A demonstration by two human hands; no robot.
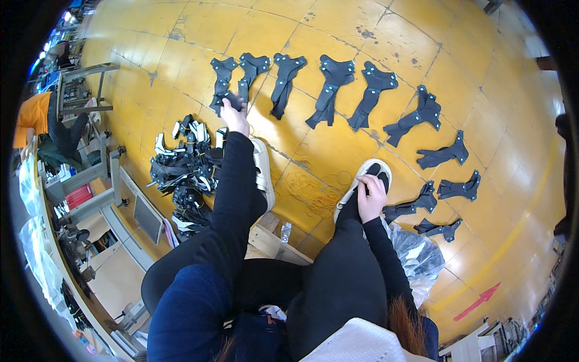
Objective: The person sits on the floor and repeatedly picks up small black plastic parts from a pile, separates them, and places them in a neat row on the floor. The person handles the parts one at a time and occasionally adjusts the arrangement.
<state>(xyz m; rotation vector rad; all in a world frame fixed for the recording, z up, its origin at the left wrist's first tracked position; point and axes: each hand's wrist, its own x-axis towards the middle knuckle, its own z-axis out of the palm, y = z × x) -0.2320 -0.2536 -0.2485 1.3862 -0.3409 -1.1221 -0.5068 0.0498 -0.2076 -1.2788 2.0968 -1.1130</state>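
My left hand (236, 116) reaches forward over the floor, its fingers closed on a small black fabric piece (227, 98). That piece is at the lower end of the leftmost black strap bundle (224, 69). Beside it lies another black strap bundle (254, 65), and several more curve round to the right in an arc. My right hand (372, 198) is curled above my right shoe, with thumb and fingers together; what they hold, if anything, is hidden. A heap of black and white strap pieces (192, 158) lies left of my left foot.
Thin yellow rubber bands (315, 194) are scattered on the yellow tiled floor (338, 154) between my feet. A clear plastic bag (416, 256) stands by my right leg. Grey metal frames (111, 175) and a worktable line the left side, where another person in orange (33, 114) bends down.
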